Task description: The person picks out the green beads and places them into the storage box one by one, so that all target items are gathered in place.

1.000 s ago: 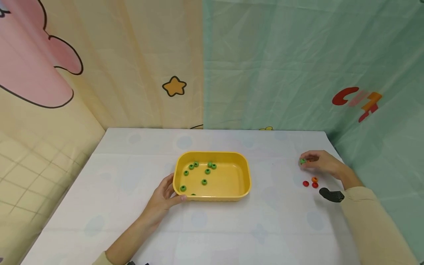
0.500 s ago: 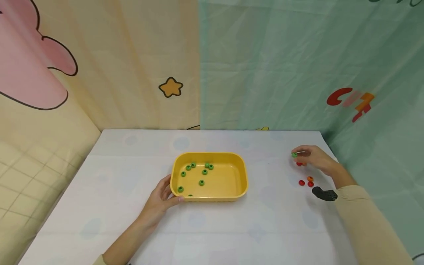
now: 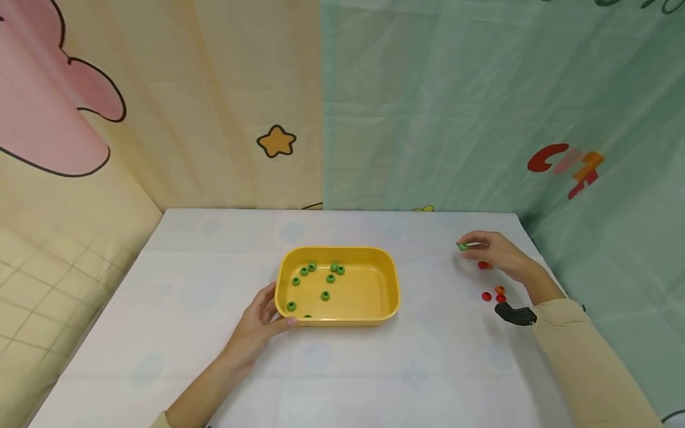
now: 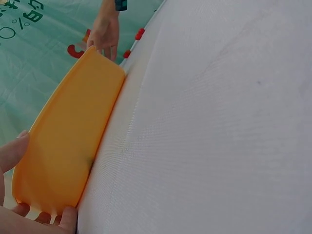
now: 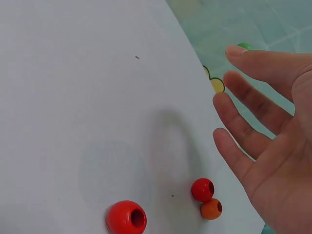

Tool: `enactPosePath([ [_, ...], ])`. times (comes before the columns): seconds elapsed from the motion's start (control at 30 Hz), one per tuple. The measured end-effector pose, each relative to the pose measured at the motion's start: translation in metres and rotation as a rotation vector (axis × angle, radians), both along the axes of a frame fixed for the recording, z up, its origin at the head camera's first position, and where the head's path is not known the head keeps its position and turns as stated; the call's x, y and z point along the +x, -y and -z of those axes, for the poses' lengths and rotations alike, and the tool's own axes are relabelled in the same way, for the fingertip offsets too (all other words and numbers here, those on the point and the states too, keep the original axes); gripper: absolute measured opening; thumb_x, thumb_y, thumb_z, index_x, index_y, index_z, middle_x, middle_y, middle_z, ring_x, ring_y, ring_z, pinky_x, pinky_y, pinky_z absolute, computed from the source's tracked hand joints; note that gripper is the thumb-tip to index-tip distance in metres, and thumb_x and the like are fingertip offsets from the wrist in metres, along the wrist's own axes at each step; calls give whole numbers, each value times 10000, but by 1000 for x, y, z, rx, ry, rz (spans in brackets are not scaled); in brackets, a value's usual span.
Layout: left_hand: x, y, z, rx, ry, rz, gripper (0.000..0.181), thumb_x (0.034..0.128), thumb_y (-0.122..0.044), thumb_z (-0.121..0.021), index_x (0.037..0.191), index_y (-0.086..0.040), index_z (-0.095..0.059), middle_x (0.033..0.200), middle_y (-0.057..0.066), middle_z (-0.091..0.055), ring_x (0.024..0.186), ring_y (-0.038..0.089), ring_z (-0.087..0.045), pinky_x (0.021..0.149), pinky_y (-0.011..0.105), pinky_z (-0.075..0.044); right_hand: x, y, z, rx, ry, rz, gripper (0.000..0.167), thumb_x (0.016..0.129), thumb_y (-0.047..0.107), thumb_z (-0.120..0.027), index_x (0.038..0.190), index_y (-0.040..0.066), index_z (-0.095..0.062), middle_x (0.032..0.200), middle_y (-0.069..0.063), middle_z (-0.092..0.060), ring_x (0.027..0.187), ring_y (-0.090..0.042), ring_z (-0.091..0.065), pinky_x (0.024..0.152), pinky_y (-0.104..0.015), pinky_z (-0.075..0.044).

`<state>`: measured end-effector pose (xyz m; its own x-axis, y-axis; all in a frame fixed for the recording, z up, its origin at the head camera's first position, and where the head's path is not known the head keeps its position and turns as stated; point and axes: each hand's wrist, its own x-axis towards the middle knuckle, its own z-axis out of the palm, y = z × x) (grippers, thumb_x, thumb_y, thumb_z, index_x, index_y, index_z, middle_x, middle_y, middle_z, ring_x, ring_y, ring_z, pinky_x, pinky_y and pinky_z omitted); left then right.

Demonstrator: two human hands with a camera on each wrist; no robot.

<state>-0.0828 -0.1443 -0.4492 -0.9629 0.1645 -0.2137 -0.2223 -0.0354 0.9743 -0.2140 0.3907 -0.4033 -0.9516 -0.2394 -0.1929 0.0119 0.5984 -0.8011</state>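
Observation:
A yellow plastic tray (image 3: 374, 322) stands on the table with several green beads (image 3: 325, 295) inside, mostly towards its left half. My left hand (image 3: 253, 333) grips the tray's left end, thumb at the front rim; the left wrist view shows fingers against the tray's side (image 4: 73, 122). At the right, my right hand (image 3: 496, 252) pinches a green bead (image 3: 462, 246) with thumb and finger, above the table. In the right wrist view the thumb mostly covers that bead, and the other fingers are spread. Below this hand lie a red bead (image 3: 481, 265) and an orange one, side by side.
Nearer the front, two more red beads (image 3: 486, 296) and an orange bead (image 3: 500, 289) lie close to the right wrist's black camera mount (image 3: 515, 314). Patterned curtains (image 3: 428, 119) hang behind and beside the white-covered table (image 3: 348, 374).
My right hand has risen and moved left with the green bead, uncovering a red and an orange bead. My left hand keeps its hold on the tray. The head view shifted slightly.

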Motion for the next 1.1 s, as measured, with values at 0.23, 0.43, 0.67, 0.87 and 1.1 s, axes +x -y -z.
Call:
enactPosePath([
  [0.23,1,0,-1,13,-20,11,867,907,-29,-787,1605,-111,-280,1660,53,-279,1503,280,-311,1106,269,-431,-3,13,-1,1,-22,-27,374,1013,125,-686,1333,-47,-595,1358,-225,-604,1259,-355,-555,902,-213,-526],
  [0.43,1,-1,0,21,-23,16,873,901,-21,-791,1604,-114,-283,1658,51,-284,1499,273,-321,1095,266,-444,-4,25,-1,-42,-34,-70,397,1001,131,-707,1323,-73,-595,1290,-226,-626,1092,-190,-610,904,-276,-543],
  [0.67,1,1,1,12,-27,17,864,903,-24,-791,1601,-107,-288,1662,52,-277,1508,283,-302,1108,280,-432,-6,47,-3,-73,-18,-104,347,994,82,-703,1287,-79,-609,1264,-248,-615,1077,-216,-602,879,-206,-551],
  [0.87,1,1,0,8,-24,18,874,899,-29,-796,1603,-108,-284,1664,56,-273,1509,281,-301,1110,283,-430,-9,63,-5,-65,4,-135,308,993,51,-690,1264,-76,-622,1257,-252,-621,1084,-290,-602,892,-230,-564],
  [1.1,0,1,1,5,-18,11,882,894,-29,-799,1604,-108,-282,1659,60,-284,1503,277,-314,1108,276,-431,-11,78,-6,-53,0,-196,318,985,85,-711,1256,-64,-638,1245,-243,-638,1058,-301,-608,916,-329,-582],
])
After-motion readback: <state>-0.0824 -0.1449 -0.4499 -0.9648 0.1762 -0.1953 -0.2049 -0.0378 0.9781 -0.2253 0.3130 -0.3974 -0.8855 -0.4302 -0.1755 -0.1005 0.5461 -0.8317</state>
